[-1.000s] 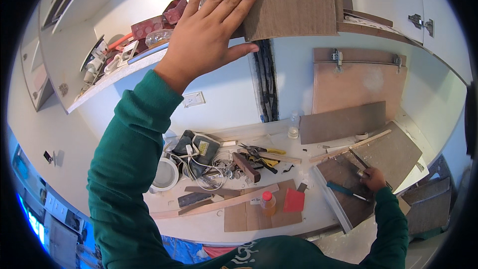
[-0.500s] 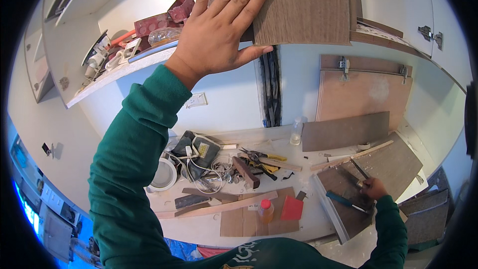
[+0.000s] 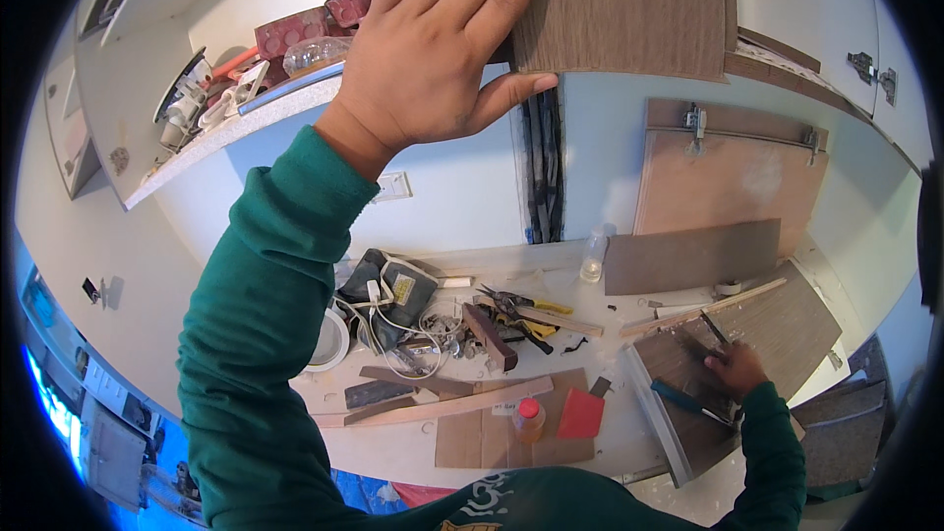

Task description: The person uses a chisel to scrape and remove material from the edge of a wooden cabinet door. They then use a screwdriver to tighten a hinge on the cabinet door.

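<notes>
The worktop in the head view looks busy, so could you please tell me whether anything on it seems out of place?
Yes: left of the middle, a white cable loops loosely by small loose parts and a dark grey item, so that patch looks jumbled. No spill shows around the red-capped bottle.

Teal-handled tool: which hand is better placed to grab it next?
Probably the right hand: it's just beside the teal-handled tool, though its grip is unclear. The left hand is raised against the wood panel, far off.
</notes>
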The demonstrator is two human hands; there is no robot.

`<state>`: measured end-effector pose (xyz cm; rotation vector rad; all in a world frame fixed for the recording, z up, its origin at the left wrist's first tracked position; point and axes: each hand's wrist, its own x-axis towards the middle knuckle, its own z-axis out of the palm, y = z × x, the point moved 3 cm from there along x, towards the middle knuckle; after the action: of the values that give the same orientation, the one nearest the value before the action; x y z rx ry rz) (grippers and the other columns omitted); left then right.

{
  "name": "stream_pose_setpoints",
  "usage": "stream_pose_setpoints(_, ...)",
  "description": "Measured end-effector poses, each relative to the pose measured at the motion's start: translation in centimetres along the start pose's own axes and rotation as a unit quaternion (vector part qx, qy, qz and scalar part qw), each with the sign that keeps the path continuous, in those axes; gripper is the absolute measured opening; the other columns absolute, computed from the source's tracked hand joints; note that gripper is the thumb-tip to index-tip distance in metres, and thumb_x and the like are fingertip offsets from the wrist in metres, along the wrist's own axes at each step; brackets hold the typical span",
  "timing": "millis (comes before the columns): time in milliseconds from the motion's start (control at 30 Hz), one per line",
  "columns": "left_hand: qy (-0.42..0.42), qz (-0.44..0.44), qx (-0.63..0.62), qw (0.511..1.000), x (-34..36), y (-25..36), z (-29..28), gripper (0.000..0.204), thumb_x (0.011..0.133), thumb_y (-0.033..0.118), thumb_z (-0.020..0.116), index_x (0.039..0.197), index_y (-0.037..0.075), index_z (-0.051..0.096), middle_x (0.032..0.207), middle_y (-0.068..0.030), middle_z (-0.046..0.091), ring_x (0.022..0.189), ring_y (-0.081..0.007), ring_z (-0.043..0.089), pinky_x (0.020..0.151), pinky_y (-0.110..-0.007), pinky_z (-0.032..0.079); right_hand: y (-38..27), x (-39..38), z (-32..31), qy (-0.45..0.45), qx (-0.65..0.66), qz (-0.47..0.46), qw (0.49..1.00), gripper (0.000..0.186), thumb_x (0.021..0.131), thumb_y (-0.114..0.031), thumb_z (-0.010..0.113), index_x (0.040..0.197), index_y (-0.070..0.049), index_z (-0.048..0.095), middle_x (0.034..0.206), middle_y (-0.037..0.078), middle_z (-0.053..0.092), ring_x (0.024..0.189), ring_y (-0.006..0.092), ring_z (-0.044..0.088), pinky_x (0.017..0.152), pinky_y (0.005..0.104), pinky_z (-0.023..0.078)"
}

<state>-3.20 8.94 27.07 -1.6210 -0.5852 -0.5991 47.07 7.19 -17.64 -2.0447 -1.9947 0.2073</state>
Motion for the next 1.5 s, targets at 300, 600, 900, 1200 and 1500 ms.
stream_pose_setpoints(300, 0.052, 0.016, -0.007, 0.999, 0.0, 0.1, 0.8, 0.086, 0.094, 0.06, 0.054, 0.152, -0.002, 0.042, 0.161, -0.0216, 0.039, 0.151, -0.0361, 0.034, 0.127, -0.054, 0.014, -23.0, 2.6, -19.3, 0.453, 0.033, -0.317, 0.833, 0.046, 0.084, -0.012, 0.076, 0.127, -0.002, 0.064, 0.123, 0.019, 0.057, 0.116, 0.0369, 0.057, 0.1, 0.0448, 0.047)
stream_pose_setpoints(600, 0.1, 0.003, 0.036, 0.994, 0.2, 0.2, 0.8, 0.093, 0.089, 0.072, 0.059, 0.148, 0.001, 0.05, 0.156, -0.0182, 0.047, 0.148, -0.0317, 0.041, 0.126, -0.052, 0.02, -40.0, 2.3, -31.2, 0.526, -0.169, -0.411, 0.725, 0.084, 0.077, -0.028, 0.084, 0.151, -0.011, 0.049, 0.163, 0.022, 0.032, 0.152, 0.0448, 0.025, 0.121, 0.0647, 0.022)
stream_pose_setpoints(900, 0.084, 0.004, 0.014, 0.996, 0.0, -0.1, 0.8, 0.094, 0.087, 0.071, 0.063, 0.146, -0.001, 0.051, 0.156, -0.0192, 0.047, 0.147, -0.0343, 0.043, 0.124, -0.052, 0.024, -40.7, 4.3, -31.7, 0.54, -0.177, -0.408, 0.715, 0.082, 0.081, -0.031, 0.08, 0.153, -0.011, 0.048, 0.163, 0.028, 0.03, 0.15, 0.0511, 0.027, 0.119, 0.0665, 0.022)
stream_pose_setpoints(1200, 0.061, 0.005, 0.019, 0.998, 0.4, 0.5, 0.6, 0.091, 0.09, 0.068, 0.062, 0.146, -0.003, 0.049, 0.155, -0.0218, 0.047, 0.146, -0.037, 0.042, 0.123, -0.053, 0.025, -40.1, 4.7, -31.4, 0.578, -0.174, -0.431, 0.671, 0.079, 0.08, -0.034, 0.079, 0.15, -0.01, 0.051, 0.16, 0.031, 0.034, 0.147, 0.0538, 0.031, 0.117, 0.0689, 0.024)
stream_pose_setpoints(1500, 0.103, 0.037, -0.006, 0.994, 0.2, 0.0, 1.8, 0.081, 0.091, 0.05, 0.071, 0.155, 0.009, 0.043, 0.159, -0.0132, 0.045, 0.148, -0.03, 0.041, 0.124, -0.05, 0.023, -37.5, 3.5, -31.7, 0.531, -0.182, -0.412, 0.718, 0.076, 0.092, -0.039, 0.071, 0.155, -0.018, 0.035, 0.159, 0.024, 0.026, 0.145, 0.0466, 0.025, 0.116, 0.066, 0.02)
